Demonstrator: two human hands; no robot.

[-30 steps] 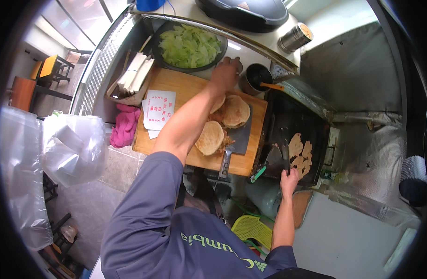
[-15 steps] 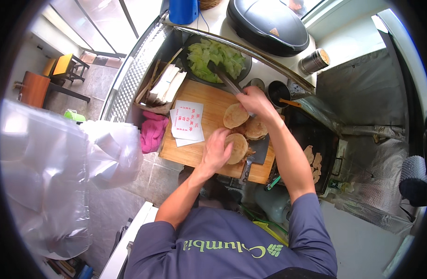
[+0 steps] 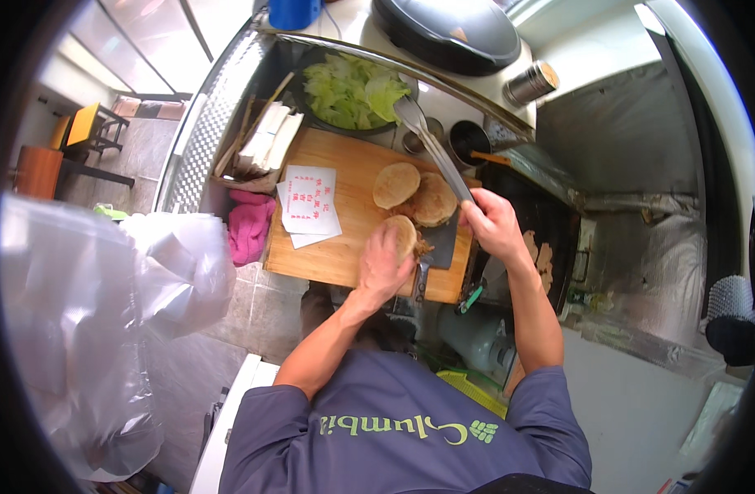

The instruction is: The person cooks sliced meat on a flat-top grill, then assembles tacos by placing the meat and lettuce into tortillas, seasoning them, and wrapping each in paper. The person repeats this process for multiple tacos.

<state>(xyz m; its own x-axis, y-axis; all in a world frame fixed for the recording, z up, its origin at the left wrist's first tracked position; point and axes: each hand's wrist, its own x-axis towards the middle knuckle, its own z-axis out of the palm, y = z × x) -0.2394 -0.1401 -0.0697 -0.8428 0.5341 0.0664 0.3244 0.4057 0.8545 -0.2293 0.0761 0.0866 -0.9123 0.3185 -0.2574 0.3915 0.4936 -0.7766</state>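
In my right hand (image 3: pixel 494 224) is a pair of metal tongs (image 3: pixel 436 148). Their tips touch lettuce at the right side of the dark bowl (image 3: pixel 307 117) of shredded lettuce (image 3: pixel 344 90); whether a leaf is pinched between them I cannot tell. My left hand (image 3: pixel 383 263) grips a round filled flatbread (image 3: pixel 405 235), tilted up at the board's near side, brown filling showing at its right edge. Behind it lie a second flatbread (image 3: pixel 396 185) and a third flatbread (image 3: pixel 434 202). A cleaver (image 3: pixel 443 249) rests flat on the wooden board (image 3: pixel 357 165), right of the held bread.
Printed paper sleeves (image 3: pixel 310 202) lie on the board's left. Beyond are a box of white paper bags (image 3: pixel 270 136) and a pink cloth (image 3: pixel 250 226). Dark cups (image 3: pixel 468 140) stand behind the board. At right, a griddle (image 3: pixel 571 239) holds meat slices (image 3: pixel 538 259).
The tongs have swung right, their tips moving from within the lettuce to the bowl's right side. My left hand now grips and tilts the near flatbread, which lay flatter before.
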